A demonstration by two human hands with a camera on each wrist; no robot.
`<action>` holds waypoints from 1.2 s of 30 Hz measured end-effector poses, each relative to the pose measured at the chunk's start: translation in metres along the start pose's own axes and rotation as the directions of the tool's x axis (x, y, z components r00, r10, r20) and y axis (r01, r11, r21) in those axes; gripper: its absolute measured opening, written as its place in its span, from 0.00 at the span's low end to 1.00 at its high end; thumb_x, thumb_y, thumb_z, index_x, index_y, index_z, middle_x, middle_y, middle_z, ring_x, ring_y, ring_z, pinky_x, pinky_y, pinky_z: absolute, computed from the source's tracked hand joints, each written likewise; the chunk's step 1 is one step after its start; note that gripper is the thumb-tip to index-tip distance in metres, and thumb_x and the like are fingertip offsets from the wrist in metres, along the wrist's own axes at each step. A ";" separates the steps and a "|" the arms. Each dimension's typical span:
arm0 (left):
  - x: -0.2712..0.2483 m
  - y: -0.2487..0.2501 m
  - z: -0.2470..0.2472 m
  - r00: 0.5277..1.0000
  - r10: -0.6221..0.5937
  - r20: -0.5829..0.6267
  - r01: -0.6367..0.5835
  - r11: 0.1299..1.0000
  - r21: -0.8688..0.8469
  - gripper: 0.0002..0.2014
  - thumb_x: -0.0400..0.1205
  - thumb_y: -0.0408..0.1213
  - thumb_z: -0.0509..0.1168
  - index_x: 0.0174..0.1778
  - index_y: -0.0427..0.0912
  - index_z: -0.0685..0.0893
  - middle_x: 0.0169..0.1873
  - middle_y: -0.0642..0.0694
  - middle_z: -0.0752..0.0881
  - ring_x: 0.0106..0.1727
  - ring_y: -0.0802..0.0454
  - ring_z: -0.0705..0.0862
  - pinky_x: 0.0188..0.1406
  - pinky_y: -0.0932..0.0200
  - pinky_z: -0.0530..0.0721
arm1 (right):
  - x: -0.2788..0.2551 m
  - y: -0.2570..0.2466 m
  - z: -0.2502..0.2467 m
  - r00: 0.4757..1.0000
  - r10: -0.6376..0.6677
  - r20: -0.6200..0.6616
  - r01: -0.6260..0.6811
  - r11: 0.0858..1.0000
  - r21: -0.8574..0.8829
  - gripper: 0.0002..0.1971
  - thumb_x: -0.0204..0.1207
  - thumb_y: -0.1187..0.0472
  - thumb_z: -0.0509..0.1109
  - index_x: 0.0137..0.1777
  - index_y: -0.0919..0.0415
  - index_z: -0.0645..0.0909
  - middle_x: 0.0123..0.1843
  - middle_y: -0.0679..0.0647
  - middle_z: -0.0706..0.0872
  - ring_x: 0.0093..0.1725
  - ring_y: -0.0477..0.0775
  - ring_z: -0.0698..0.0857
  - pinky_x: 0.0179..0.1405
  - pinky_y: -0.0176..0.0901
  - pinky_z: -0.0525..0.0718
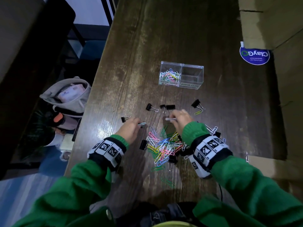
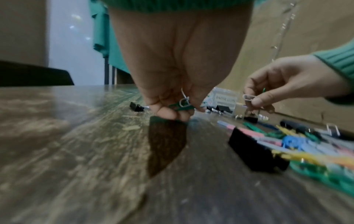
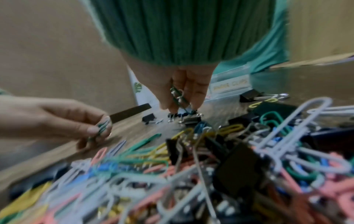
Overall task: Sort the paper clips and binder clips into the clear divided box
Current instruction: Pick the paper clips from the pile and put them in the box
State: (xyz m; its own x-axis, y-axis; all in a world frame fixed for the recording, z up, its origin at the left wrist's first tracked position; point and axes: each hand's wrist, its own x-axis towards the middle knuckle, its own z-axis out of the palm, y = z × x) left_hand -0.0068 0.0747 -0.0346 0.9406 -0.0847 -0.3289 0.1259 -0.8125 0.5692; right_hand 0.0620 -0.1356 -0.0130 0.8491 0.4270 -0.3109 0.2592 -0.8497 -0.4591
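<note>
**clipfan:** Where was everything sitting compared to the clear divided box (image 1: 181, 74)?

**deskrat:** The box stood on the dark wooden table (image 1: 164, 30), and its left compartment already had a bunch of coloured paper clips in it. The right one, labelled for binder clips, looked bare. The big mixed pile (image 1: 164, 145) of paper clips and black binder clips lay nearer the person than the box, and a loose row of binder clips (image 1: 170, 106) sat between the pile and the box.

**clipfan:** And the hands?

**deskrat:** Both hung between the box and the pile. The left hand (image 1: 129, 128) was off to the box's left, fingers curled in, thumb and fingertips pinching green paper clips (image 2: 181, 105). The right hand (image 1: 182, 119) was closer to the row, thumb and forefinger pinching a white paper clip (image 2: 248, 97), with green ones (image 3: 179, 97) tucked under its curled fingers too.

**clipfan:** Anything else around?

**deskrat:** Cardboard boxes (image 1: 270, 22) off to the right of the clear one.
</note>
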 end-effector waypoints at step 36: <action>0.119 0.089 -0.063 0.986 0.020 -0.164 0.005 0.989 0.146 0.08 0.84 0.35 0.54 0.52 0.36 0.75 0.46 0.41 0.76 0.47 0.42 0.81 0.45 0.54 0.78 | 0.120 0.000 -0.109 0.967 0.100 -0.236 -0.072 0.990 0.125 0.19 0.78 0.69 0.61 0.68 0.59 0.76 0.65 0.61 0.83 0.62 0.59 0.83 0.66 0.44 0.77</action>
State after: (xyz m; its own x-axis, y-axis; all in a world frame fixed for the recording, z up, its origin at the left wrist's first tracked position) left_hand 0.1360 0.0291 0.0246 0.9818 -0.0049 -0.1897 0.0828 -0.8883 0.4517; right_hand 0.2142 -0.1180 0.0408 0.9553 0.2546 -0.1500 0.1378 -0.8330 -0.5359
